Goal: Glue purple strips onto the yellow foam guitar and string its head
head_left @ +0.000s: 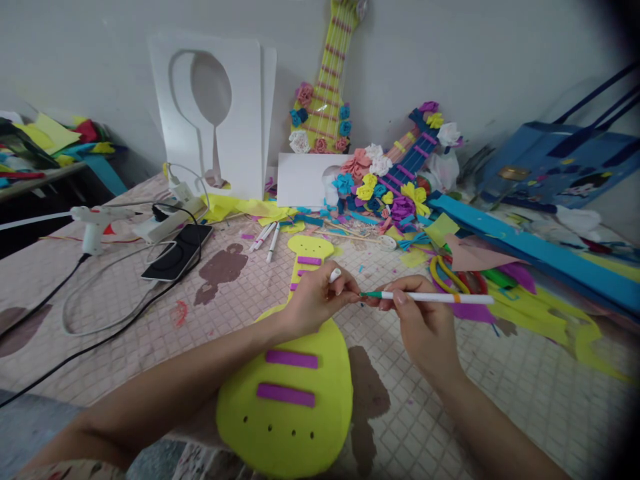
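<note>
My right hand (425, 327) grips a white marker (445, 298) with an orange band, its green end pointing left. The fingers of my left hand (315, 300) pinch right at that green end; whatever lies between the fingertips is too small to make out. A short white tube, seemingly a marker cap (335, 274), pokes out of the curled left hand. Beneath both hands lies a yellow guitar-shaped cutout (330, 347) with purple strips (291, 359) across it. Small dark holes show at its top and bottom ends, while my left hand covers part of its neck.
On the left are a glue gun (93, 227), a phone (177, 252), a power strip (167, 223) and cables. Several markers (273, 241) lie beyond the cutout. Flower-trimmed guitars (327, 100) and white boards (250, 120) lean at the back. Scissors (450, 275) and paper scraps lie right.
</note>
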`<state>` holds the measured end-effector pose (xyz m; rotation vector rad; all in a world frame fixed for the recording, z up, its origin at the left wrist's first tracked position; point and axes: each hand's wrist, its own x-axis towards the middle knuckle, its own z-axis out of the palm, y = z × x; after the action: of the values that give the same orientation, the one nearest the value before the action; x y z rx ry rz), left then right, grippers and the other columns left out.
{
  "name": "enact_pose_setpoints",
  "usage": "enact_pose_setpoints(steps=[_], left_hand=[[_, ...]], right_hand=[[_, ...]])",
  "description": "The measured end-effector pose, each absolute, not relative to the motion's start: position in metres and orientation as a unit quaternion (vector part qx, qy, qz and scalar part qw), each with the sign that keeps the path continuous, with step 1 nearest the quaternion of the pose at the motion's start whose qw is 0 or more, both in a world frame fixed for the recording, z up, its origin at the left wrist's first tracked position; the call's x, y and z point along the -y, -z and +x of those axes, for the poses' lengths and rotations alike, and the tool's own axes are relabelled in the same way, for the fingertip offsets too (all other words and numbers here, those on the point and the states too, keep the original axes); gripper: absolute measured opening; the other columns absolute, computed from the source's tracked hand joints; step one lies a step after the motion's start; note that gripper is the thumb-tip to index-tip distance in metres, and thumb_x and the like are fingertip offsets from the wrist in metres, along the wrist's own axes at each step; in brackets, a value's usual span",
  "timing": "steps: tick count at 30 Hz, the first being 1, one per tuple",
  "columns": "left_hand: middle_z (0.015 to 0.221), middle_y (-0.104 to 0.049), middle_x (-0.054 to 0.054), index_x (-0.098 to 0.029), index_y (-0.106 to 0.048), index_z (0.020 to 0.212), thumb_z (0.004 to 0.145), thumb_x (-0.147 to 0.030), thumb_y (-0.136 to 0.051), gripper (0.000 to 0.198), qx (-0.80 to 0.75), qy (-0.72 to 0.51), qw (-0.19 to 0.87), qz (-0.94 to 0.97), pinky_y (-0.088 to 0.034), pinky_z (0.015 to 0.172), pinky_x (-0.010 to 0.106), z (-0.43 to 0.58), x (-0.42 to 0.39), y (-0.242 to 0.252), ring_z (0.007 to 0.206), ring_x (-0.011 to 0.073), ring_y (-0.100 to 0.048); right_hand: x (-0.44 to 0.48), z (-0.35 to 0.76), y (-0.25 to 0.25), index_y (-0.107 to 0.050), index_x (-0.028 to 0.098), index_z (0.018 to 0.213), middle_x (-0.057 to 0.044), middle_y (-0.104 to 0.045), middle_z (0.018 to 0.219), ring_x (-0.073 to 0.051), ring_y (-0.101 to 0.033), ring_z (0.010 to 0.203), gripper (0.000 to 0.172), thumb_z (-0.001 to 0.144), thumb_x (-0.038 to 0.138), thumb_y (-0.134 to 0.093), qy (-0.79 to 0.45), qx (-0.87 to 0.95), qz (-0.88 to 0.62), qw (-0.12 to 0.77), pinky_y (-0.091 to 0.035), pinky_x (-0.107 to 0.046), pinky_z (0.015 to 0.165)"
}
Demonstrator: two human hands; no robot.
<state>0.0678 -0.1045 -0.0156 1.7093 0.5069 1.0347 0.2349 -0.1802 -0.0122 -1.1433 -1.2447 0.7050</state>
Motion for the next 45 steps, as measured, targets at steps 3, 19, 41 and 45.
enact_pose_setpoints(steps=[3, 19, 41, 45], left_hand=[[0.077, -0.063, 0.003, -0.02, -0.032, 0.069, 0.079, -0.015, -0.063, 0.032, -0.211, -0.436, 0.513, 0.709, -0.047, 0.063, 0.025, 0.068, 0.105, 0.014, 0.071, 0.0117, -0.059], [0.074, -0.064, 0.0, -0.02, -0.036, 0.07, 0.076, -0.011, -0.055, 0.022, -0.387, -0.24, 0.281, 0.845, -0.043, 0.06, 0.023, 0.065, 0.073, 0.002, 0.066, 0.0132, -0.061], [0.081, -0.064, 0.007, -0.018, -0.052, 0.092, 0.075, -0.011, -0.053, 0.019, -0.389, -0.124, 0.169, 0.897, -0.048, 0.063, 0.03, 0.147, 0.053, 0.02, 0.075, 0.0218, -0.063], [0.084, -0.065, 0.008, -0.017, -0.05, 0.096, 0.076, -0.007, -0.05, 0.022, -0.395, -0.104, 0.155, 0.9, -0.048, 0.063, 0.028, 0.151, 0.054, 0.02, 0.078, 0.0217, -0.064]], right_hand=[[0.18, 0.235, 0.012, -0.058, 0.021, 0.085, 0.003, -0.06, 0.07, -0.014, -0.063, 0.072, 0.011, 0.091, 0.03, -0.054, -0.306, 0.533, -0.493, 0.616, -0.05, -0.03, 0.069], [0.17, 0.25, 0.01, -0.059, 0.02, 0.083, 0.003, -0.058, 0.068, -0.016, -0.064, 0.068, 0.01, 0.088, 0.029, -0.058, -0.295, 0.465, -0.476, 0.685, -0.05, -0.033, 0.064], [0.165, 0.261, 0.005, -0.058, 0.021, 0.081, 0.004, -0.058, 0.064, -0.014, -0.064, 0.063, 0.008, 0.085, 0.027, -0.058, -0.27, 0.433, -0.488, 0.708, -0.054, -0.034, 0.063], [0.165, 0.264, 0.006, -0.057, 0.021, 0.081, 0.004, -0.058, 0.065, -0.014, -0.064, 0.063, 0.008, 0.085, 0.027, -0.058, -0.262, 0.436, -0.49, 0.708, -0.054, -0.033, 0.063]])
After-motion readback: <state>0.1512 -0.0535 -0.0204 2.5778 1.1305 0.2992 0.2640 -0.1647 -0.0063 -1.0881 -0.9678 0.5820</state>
